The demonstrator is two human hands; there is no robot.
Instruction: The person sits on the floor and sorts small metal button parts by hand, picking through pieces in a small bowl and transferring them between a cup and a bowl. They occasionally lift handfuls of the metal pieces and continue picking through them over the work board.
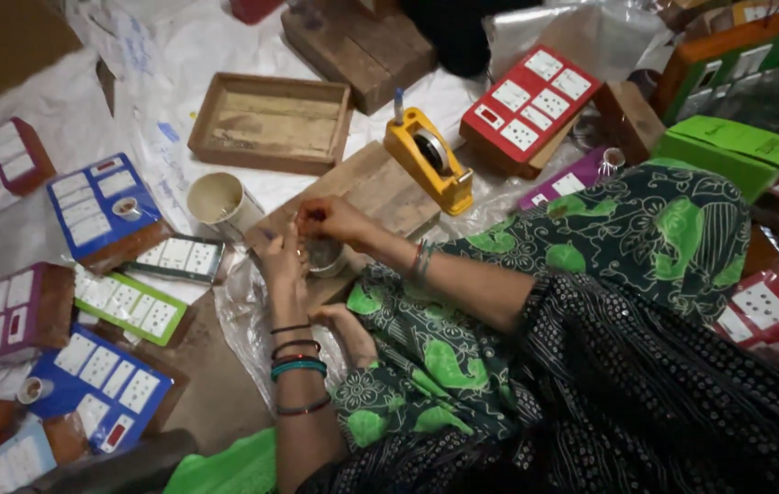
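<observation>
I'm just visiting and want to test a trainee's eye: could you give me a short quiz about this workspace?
1. True or false: the yellow tape dispenser stands on the wooden board.
2. Which lies nearest the left hand? A) the empty wooden tray B) the small roll between both hands C) the green box
3. What colour is the switch board beyond the dispenser?

Key: 1 true; 2 B; 3 red. The right hand hovers over the roll, its fingers pinched; what they pinch is too small to tell.
</observation>
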